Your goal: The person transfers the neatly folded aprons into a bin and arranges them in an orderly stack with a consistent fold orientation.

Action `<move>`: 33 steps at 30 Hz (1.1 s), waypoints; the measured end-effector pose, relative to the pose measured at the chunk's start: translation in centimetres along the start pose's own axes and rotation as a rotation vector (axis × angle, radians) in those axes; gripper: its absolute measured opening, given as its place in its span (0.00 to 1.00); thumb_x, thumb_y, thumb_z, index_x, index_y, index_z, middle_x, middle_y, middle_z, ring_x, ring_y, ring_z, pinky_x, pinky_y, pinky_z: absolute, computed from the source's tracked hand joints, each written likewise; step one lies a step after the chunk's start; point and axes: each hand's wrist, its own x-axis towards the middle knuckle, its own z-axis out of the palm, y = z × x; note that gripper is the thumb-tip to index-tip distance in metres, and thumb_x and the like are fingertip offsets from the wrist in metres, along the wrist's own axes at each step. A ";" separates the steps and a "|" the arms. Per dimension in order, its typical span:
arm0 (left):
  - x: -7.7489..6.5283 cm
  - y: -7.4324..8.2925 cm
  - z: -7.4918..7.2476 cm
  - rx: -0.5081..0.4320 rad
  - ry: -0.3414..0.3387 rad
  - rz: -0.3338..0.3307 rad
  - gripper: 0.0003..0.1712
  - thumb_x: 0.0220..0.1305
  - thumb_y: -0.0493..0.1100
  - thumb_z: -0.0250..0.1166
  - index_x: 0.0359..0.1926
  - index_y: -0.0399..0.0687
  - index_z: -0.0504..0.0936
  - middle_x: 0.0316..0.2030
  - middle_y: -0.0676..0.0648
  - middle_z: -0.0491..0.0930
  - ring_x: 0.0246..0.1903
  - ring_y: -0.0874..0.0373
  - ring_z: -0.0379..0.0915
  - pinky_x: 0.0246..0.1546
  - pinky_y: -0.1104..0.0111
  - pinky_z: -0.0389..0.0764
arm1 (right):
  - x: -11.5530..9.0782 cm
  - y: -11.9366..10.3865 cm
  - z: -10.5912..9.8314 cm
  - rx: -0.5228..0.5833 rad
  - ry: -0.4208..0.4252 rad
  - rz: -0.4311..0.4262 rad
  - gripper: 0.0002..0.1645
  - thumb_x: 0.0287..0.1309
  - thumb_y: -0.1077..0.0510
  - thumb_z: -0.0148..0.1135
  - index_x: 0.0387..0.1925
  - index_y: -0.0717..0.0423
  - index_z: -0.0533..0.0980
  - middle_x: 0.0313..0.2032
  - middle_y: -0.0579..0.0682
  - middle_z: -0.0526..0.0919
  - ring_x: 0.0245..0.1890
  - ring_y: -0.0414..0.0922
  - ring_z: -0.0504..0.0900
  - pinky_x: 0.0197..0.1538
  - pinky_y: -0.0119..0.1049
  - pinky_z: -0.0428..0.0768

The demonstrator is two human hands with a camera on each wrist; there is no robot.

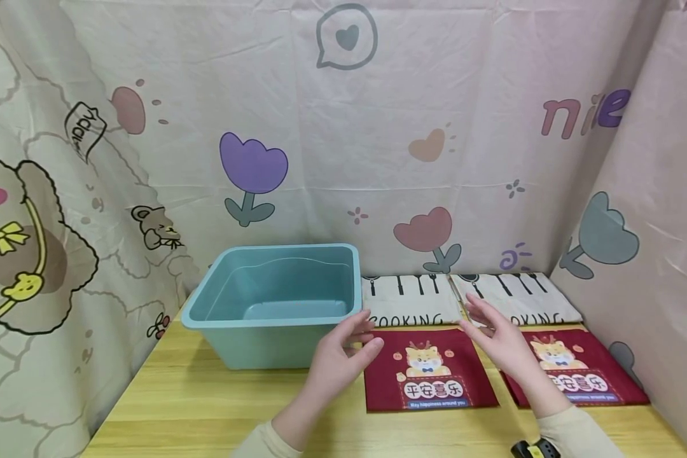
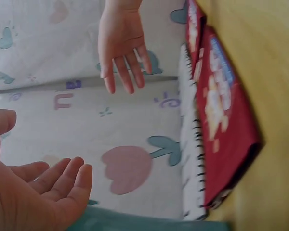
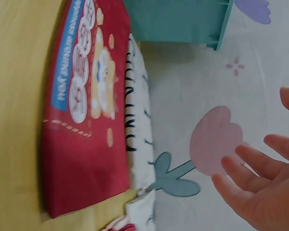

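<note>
My left hand [image 1: 339, 357] hovers between the teal plastic bin and a folded red cloth [image 1: 432, 369] with a cartoon animal and Chinese lettering. My right hand [image 1: 506, 343] is above the gap between that cloth and a second folded red cloth [image 1: 586, 375], partly covering the second. Both hands hold nothing; their fingers are loosely bent, and the palms face each other in the left wrist view. Behind the red cloths lie two folded white cloths, a left one [image 1: 409, 299] and a right one [image 1: 512, 296], printed with utensils and "COOKING".
The teal bin [image 1: 263, 346] stands at the left with its inside bare. Everything sits on a wood-grain table [image 1: 194, 407]. Printed curtains [image 1: 320, 127] hang behind and at both sides, close to the right cloths. A dark band [image 1: 535, 448] is on the right wrist.
</note>
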 end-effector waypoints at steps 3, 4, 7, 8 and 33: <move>0.0 -0.9 0.7 -0.011 -0.018 -0.040 0.33 0.64 0.50 0.69 0.66 0.42 0.73 0.54 0.41 0.81 0.49 0.50 0.80 0.46 0.66 0.82 | 0.0 1.0 0.0 0.038 -0.031 0.059 0.38 0.70 0.51 0.58 0.73 0.63 0.58 0.61 0.68 0.73 0.59 0.63 0.75 0.57 0.53 0.76; 0.0 -1.2 0.9 -0.012 -0.020 -0.051 0.34 0.64 0.49 0.69 0.66 0.41 0.73 0.54 0.40 0.80 0.49 0.49 0.80 0.45 0.65 0.82 | 0.0 1.4 0.1 0.040 -0.039 0.077 0.38 0.70 0.50 0.58 0.73 0.63 0.59 0.61 0.68 0.74 0.58 0.63 0.75 0.57 0.52 0.76; -0.1 -2.2 1.6 0.006 -0.020 -0.123 0.35 0.64 0.51 0.69 0.66 0.40 0.72 0.54 0.40 0.81 0.50 0.48 0.79 0.47 0.62 0.82 | -0.1 2.2 0.3 0.056 -0.068 0.127 0.38 0.71 0.51 0.57 0.73 0.65 0.58 0.60 0.70 0.74 0.58 0.64 0.75 0.57 0.55 0.76; -0.2 -2.5 1.8 0.003 -0.021 -0.154 0.36 0.63 0.51 0.69 0.67 0.39 0.72 0.54 0.40 0.80 0.50 0.47 0.79 0.47 0.60 0.82 | -0.2 2.4 0.3 0.059 -0.077 0.143 0.37 0.71 0.51 0.57 0.72 0.66 0.58 0.60 0.70 0.74 0.58 0.64 0.75 0.57 0.55 0.76; -0.3 -6.8 3.5 -0.061 -0.006 -0.553 0.45 0.61 0.56 0.70 0.64 0.25 0.68 0.57 0.31 0.74 0.55 0.36 0.70 0.53 0.41 0.74 | -0.4 6.2 0.9 -0.178 -0.270 0.344 0.42 0.63 0.46 0.64 0.63 0.75 0.65 0.45 0.69 0.80 0.44 0.58 0.80 0.49 0.54 0.79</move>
